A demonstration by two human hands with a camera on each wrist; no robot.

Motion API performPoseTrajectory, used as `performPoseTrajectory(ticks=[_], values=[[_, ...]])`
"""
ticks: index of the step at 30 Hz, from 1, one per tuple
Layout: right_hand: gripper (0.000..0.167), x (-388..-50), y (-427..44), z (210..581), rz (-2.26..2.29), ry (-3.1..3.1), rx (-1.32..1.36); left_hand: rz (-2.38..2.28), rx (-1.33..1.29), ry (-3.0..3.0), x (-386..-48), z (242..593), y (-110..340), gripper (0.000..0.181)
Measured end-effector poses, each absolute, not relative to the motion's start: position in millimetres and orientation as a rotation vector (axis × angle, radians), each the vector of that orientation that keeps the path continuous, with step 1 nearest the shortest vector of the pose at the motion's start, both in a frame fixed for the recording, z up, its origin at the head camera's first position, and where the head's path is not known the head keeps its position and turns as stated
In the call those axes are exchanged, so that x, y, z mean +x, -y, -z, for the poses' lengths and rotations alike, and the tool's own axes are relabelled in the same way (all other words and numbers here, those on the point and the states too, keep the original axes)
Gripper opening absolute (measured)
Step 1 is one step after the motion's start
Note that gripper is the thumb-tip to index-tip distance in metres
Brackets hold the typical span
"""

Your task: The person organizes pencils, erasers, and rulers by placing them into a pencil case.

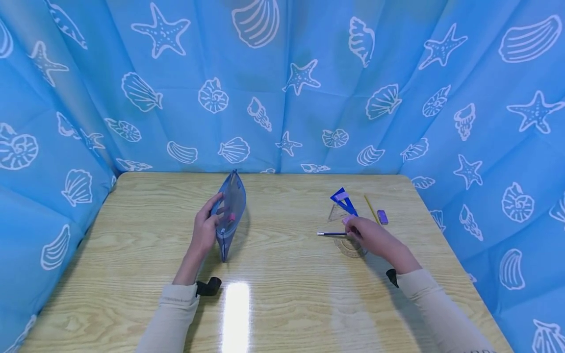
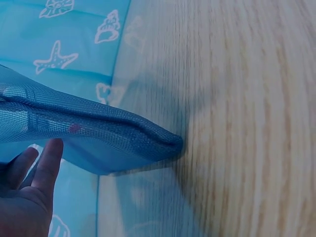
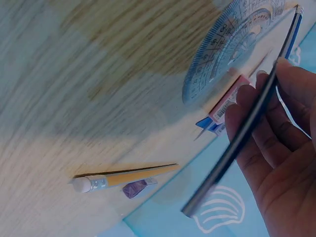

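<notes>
My left hand (image 1: 206,228) holds a blue mesh zipper pouch (image 1: 229,201) by its left side, its mouth spread. A small pink item (image 1: 231,216) shows inside the pouch. In the left wrist view, my fingers (image 2: 48,165) lie against the mesh. My right hand (image 1: 371,239) pinches a dark pencil (image 3: 247,123) between thumb and fingers, just above the table. Under and beside that hand are a clear protractor (image 1: 350,248), a pink block with a barcode label (image 3: 229,101), a clear set square (image 1: 336,213) and a blue triangle ruler (image 1: 346,202).
A yellow pencil (image 1: 371,208) and a small purple eraser (image 1: 382,217) lie to the right of the rulers. The wooden table (image 1: 282,274) is bounded at the back and sides by a blue seashell curtain (image 1: 265,88).
</notes>
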State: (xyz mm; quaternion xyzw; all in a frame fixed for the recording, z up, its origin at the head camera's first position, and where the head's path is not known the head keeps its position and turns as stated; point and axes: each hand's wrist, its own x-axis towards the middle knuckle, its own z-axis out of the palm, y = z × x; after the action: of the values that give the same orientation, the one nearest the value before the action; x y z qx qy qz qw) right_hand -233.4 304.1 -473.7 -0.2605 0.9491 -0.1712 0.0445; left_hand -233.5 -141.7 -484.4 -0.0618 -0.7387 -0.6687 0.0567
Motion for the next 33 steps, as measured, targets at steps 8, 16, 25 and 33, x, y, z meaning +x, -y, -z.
performPoseTrajectory(ticks=[8, 16, 25, 33], values=[[0.011, -230, -300, 475, 0.36, -2.879, -0.79, 2.025, -0.187, 2.248, -233, 485, 140, 0.069], [0.01, -222, -299, 472, 0.356, -2.919, -0.803, 2.021, -0.199, 2.25, -233, 485, 139, 0.067], [0.014, -222, -299, 461, 0.559, -2.849, -0.717, 2.03, -0.186, 2.252, -233, 485, 140, 0.068], [0.024, -224, -301, 460, 0.931, -2.748, -0.654, 2.03, -0.178, 2.265, -233, 484, 140, 0.067]])
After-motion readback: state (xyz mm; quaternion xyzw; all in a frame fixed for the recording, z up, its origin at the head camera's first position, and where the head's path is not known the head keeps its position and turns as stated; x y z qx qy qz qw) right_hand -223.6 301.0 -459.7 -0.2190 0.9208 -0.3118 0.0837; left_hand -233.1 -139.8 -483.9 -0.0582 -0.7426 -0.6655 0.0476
